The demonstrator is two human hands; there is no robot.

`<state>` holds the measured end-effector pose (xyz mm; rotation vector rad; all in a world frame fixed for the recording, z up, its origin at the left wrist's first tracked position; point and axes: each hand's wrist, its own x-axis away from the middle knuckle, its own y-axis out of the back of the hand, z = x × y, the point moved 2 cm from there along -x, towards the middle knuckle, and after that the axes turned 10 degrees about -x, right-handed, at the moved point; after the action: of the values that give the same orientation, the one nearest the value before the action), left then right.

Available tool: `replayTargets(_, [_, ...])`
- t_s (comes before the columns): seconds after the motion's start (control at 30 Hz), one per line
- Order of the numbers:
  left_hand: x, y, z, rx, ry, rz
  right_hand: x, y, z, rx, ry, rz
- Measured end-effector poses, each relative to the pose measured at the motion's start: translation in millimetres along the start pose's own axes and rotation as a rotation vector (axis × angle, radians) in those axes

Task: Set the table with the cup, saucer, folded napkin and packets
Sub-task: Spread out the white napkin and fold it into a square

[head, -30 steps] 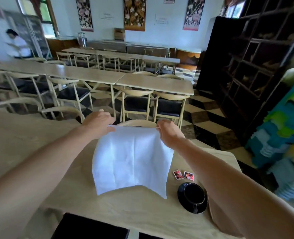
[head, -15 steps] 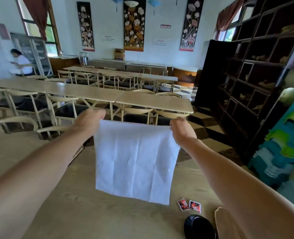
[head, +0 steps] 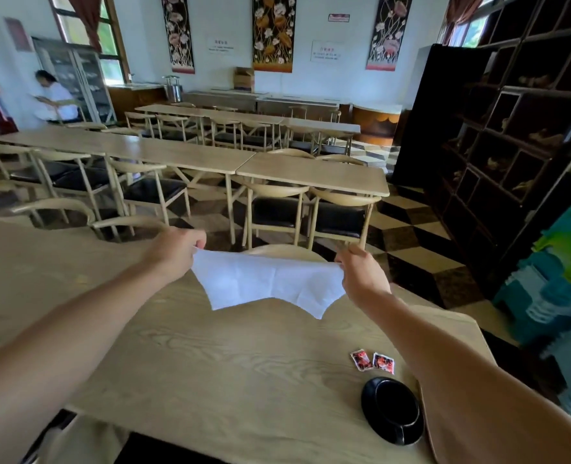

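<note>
A white napkin [head: 267, 286] is stretched between my hands above the far part of the wooden table [head: 230, 370]. My left hand [head: 176, 249] pinches its left corner and my right hand [head: 361, 276] pinches its right corner. The cloth billows flat, its lower edge lifted off the tabletop. Two red packets [head: 372, 360] lie side by side on the table near my right forearm. A black cup [head: 396, 408] sits on a black saucer [head: 371, 396] near the table's front right edge, partly behind my right arm.
A curved wooden chair back [head: 284, 251] stands just beyond the table's far edge. Rows of tables and chairs [head: 310, 175] fill the room behind. Dark shelving [head: 511, 135] lines the right wall. A person [head: 54, 100] stands far left.
The napkin hung down vertically from my raised hands; now my hands are lower and the cloth has swung up and flattened out over the table.
</note>
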<state>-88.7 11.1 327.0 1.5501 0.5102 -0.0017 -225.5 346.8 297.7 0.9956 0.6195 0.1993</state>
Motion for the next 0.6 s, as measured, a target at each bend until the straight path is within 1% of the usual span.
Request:
replayTargets(0.07, [39.2,-23.8,-3.4,0.061,-0.002,0.06,44.5,-22.4,-10.0,-0.04,-0.024,0.06])
replayTargets(0.17, [106.8,-66.0,-3.6,0.095,-0.025,0.17,122.5,-58.7,-25.4,-0.089,-0.055,0.202])
replayTargets(0.23, [155.2,-95.5,-2.1,0.116,-0.035,0.263,174.2,-80.9,-34.3,-0.079,-0.069,0.295])
replayTargets(0.37, [239.6,-148.1,0.5,0.161,-0.027,0.415,255.0,-111.3,-43.1,-0.055,-0.119,0.417])
replayTargets(0.5, [286.4,-178.4,4.5,0.195,0.019,0.496,295.8,-126.9,-48.4,-0.066,-0.195,0.558])
replayTargets(0.6, [290.9,-186.0,3.4,0.242,0.081,0.545,297.2,-133.8,-52.5,-0.078,-0.273,0.605])
